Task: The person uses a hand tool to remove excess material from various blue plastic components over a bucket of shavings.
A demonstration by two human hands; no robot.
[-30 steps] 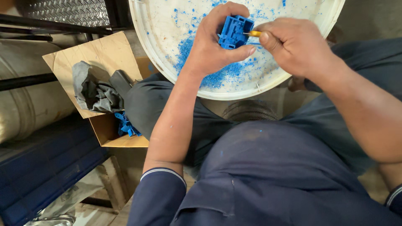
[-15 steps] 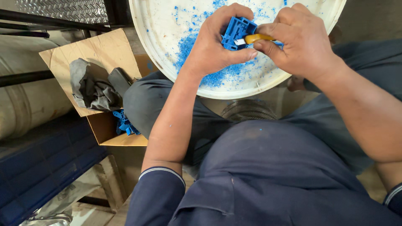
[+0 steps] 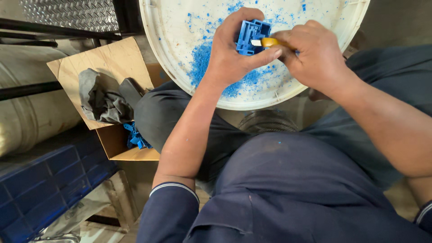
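Blue plastic part sits clamped in the left hand, fingers wrapped around it, over the white tub. The right hand, just beside, closes on a yellow knife, blade touching the part. Blue shavings lie below the grip.

A workshop floor: steel tread plate, blue plastic crates, shavings-strewn white tub (blue trimmings)

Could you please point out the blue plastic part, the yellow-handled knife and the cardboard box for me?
blue plastic part (image 3: 250, 35): head view, on its ribbed upper face.
yellow-handled knife (image 3: 269, 42): head view, on the yellow handle beside the blade.
cardboard box (image 3: 112, 60): head view, on the bare open flap.
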